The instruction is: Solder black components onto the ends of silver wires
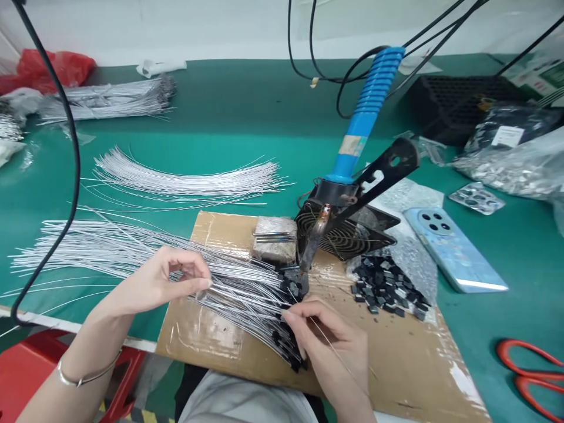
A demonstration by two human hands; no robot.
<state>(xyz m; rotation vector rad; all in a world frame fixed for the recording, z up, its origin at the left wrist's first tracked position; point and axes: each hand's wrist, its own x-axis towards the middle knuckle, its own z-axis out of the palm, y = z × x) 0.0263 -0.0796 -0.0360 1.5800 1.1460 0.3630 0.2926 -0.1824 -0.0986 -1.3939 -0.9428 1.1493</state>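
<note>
My left hand [176,279] is pinched at the fingertips on a thin white wire, over a spread bundle of white wires [110,247]. My right hand [330,346] is closed too, thumb and forefinger together beside the wires' black-tipped ends [288,346]. A thin wire [332,346] runs through its fingers and back across the palm; what the fingertips pinch is too small to make out. Just beyond, a soldering iron [368,108] with a blue handle is fixed tip-down on a stand, its tip near the black ends. A small block [274,252] sits beside the tip.
Cardboard [396,364] lies beneath the work. Small black pieces [388,288] are heaped at right, near a blue phone [453,249] and red-handled scissors [529,370]. A black fan [348,229] stands behind the iron. Another wire bundle [189,179] lies farther back. A black cable [73,147] hangs at left.
</note>
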